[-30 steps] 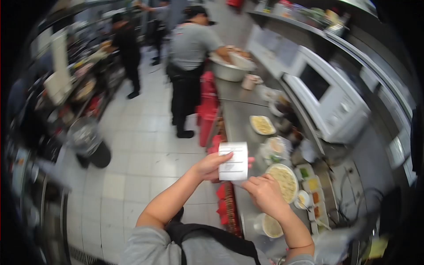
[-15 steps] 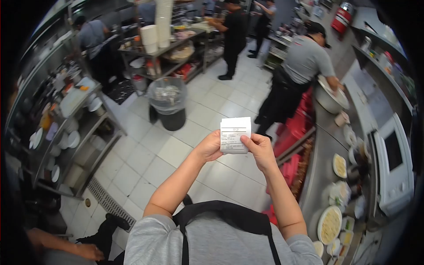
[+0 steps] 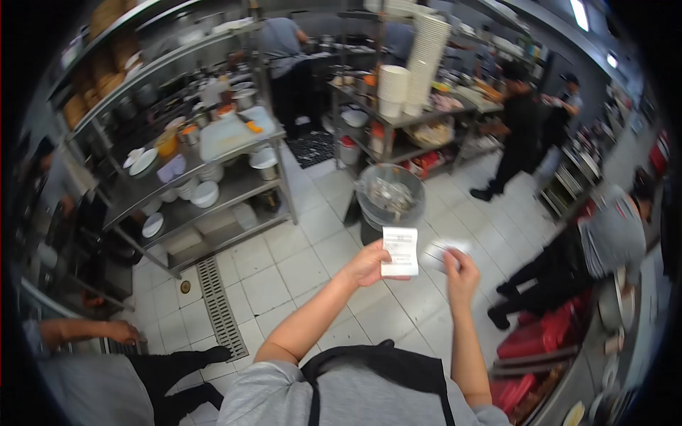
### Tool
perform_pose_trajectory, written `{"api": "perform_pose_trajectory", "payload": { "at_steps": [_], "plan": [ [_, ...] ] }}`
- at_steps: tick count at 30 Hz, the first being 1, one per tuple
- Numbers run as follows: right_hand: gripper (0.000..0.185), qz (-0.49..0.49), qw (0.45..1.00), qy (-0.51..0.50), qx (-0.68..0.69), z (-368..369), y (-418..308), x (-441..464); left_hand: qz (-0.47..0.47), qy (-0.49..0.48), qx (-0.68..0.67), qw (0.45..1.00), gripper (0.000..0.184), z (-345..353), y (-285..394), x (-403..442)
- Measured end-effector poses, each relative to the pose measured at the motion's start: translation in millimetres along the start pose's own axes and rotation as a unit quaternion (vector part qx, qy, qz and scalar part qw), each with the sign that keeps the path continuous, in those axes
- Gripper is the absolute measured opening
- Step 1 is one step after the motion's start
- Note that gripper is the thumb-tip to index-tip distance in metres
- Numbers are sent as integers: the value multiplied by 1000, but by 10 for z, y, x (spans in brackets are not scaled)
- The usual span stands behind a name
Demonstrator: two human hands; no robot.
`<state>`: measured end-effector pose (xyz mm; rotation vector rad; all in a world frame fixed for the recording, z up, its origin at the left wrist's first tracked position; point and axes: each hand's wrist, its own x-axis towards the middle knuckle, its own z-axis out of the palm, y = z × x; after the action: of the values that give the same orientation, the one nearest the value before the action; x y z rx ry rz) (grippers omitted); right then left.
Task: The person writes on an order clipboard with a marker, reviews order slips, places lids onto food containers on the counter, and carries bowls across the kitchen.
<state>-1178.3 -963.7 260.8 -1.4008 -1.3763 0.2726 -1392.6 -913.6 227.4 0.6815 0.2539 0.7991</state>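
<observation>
Between the thumb and fingers of my left hand [image 3: 366, 264] is a white printed receipt [image 3: 401, 253], upright and facing me. My right hand [image 3: 462, 275] pinches a second slip of white paper [image 3: 438, 251], a little to the right and apart from the first. That slip is smeared by motion, so its print cannot be read. Both hands are held out in front of my chest, above the tiled floor. The fingers of my left hand are partly hidden behind the receipt.
A lined trash bin [image 3: 391, 202] stands just beyond my hands. On the left a steel table [image 3: 213, 160] holds a cutting board [image 3: 238, 133] and bowls. Stacked white containers [image 3: 394, 89] sit behind. Co-workers stand at left and right; red bins [image 3: 543, 330] are at lower right.
The papers held together in both hands are now apart, one in each hand. My right hand has moved away to the right. The view has turned left.
</observation>
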Motion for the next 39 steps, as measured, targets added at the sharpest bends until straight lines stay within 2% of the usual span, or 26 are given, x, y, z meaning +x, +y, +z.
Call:
{"api": "perform_pose_trajectory", "payload": {
  "at_steps": [1, 2, 3, 5, 7, 9, 12, 15, 17, 19, 21, 23, 25, 28, 30, 32, 36, 39],
  "plan": [
    [20, -31, 999, 24, 2, 3, 231, 82, 15, 14, 3, 1000, 52, -203, 12, 110],
    [20, -20, 999, 20, 22, -15, 415, 149, 27, 83, 39, 995, 51, -377, 65, 215],
    [21, 20, 999, -9, -48, -99, 677, 224, 37, 153, 70, 985, 49, -537, 109, 316],
    [21, 89, 994, -20, -57, -207, 1281, 342, 71, 267, 115, 954, 49, -973, 244, 440],
    [20, -14, 992, -3, -126, -307, 1829, 491, 132, 345, 151, 917, 50, -1452, 510, 608],
    [19, 102, 989, -18, -104, -357, 2125, 699, 192, 436, 167, 863, 52, -1835, 910, 684],
    [18, 187, 980, -37, -54, -188, 2290, 1181, 336, 530, 242, 740, 54, -1894, 1698, 667],
    [16, 39, 990, -85, -110, 188, 2310, 1740, 476, 546, 309, 616, 50, -1935, 2486, 613],
    [14, 26, 993, -105, -54, 540, 2347, 2045, 506, 548, 427, 512, 42, -2255, 3086, 536],
    [13, 35, 990, -132, -31, 885, 2284, 2282, 480, 565, 375, 556, 36, -2110, 3615, 483],
    [12, 1, 988, -144, -48, 1169, 2210, 2417, 536, 564, 377, 503, 37, -2241, 4187, 494],
    [12, -11, 987, -150, -57, 1412, 2265, 2469, 568, 553, 361, 491, 40, -2263, 4705, 493],
    [12, -2, 983, -159, -92, 1564, 2319, 2510, 633, 498, 332, 492, 42, -2607, 5324, 483],
    [11, -3, 990, -107, -95, 1783, 2530, 2566, 627, 524, 320, 478, 45, -2700, 6036, 536],
    [26, 86, 960, -205, -171, 1756, 2862, 2646, 634, 522, 317, 474, 46, -2909, 6567, 546],
    [18, 2, 971, -134, -200, 1860, 2509, 2736, 646, 513, 315, 468, 46, -3172, 7056, 554],
    [18, 44, 967, -139, -211, 2159, 2594, 2856, 649, 519, 345, 435, 49, -3493, 7760, 572],
    [18, 72, 949, -182, -248, 2450, 2437, 2960, 593, 566, 359, 446, 46, -3507, 7977, 566]
  ]
}}
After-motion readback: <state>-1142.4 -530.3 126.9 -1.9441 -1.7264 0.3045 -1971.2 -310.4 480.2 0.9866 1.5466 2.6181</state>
